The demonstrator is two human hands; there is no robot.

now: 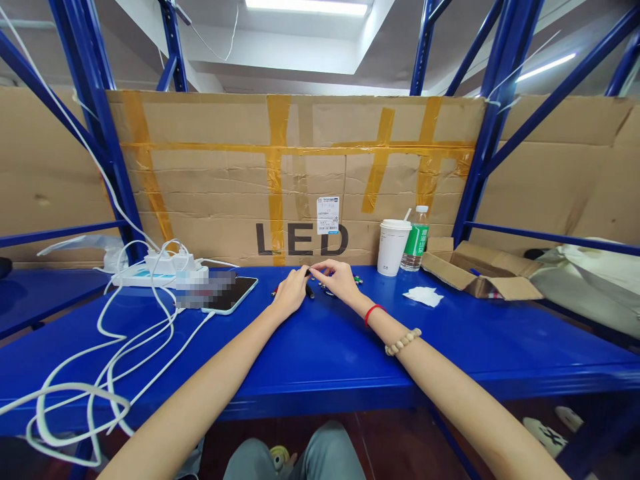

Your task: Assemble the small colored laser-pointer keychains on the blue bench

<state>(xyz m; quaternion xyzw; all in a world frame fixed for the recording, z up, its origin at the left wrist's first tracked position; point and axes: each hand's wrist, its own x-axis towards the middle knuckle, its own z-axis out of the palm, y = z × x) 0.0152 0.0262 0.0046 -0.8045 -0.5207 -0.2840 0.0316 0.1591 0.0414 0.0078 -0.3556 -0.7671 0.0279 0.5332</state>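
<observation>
My left hand (291, 291) is closed over the blue shelf top, fingers curled around a small black object (310, 291) whose end pokes out below them. Its kind is too small to tell. Fingertips of my right hand (341, 279) meet the left ones in a pinch, and whatever lies between them is hidden. A red cord and a beaded bracelet (403, 342) circle the right wrist. Tiny coloured pieces (358, 281) lie just beyond the right hand, partly covered by it. A few more show beside the left hand.
Left of my hands are a phone (241, 293), a white power strip (133, 275) and tangled white cables (107, 373). To the right stand a white cup (393, 248), a bottle (416, 241), crumpled tissue (423, 296) and an open cardboard box (480, 268). Taped cardboard (225, 193) closes the back.
</observation>
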